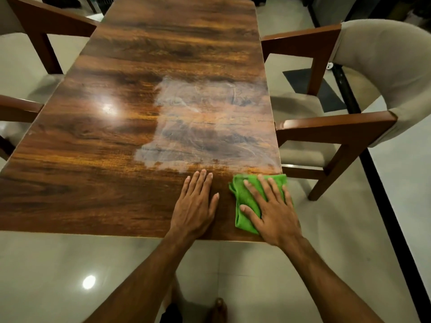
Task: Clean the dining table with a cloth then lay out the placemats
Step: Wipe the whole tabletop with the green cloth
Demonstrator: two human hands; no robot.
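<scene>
Two bare hands lie flat at the near edge of the glossy dark wood-grain dining table (93, 183). The left hand (197, 203) rests straight on the bare wood, fingers extended and close together, holding nothing; it probably braces the person's lean over the table. Just beside it, apart from it, the right hand (271, 210) presses down on the crumpled bright green cleaning cloth (242, 197) with fingers straight and spread wide. It does not clutch the cloth, likely so the palm's weight covers as much fabric as possible. The cloth sits at the near right corner, its outer edge reaching the table's right side.

Beyond the fingertips, a pale, streaky damp patch (205, 127) covers the right half of the middle stretch, which suggests wiping is under way there. The left half and the far end show only plain gloss, so they seem not yet wiped.

Beige upholstered wooden armchairs (338, 127) stand pulled slightly back on both sides, leaving the edges reachable. No placemats are in view, so that step looks not yet begun.
</scene>
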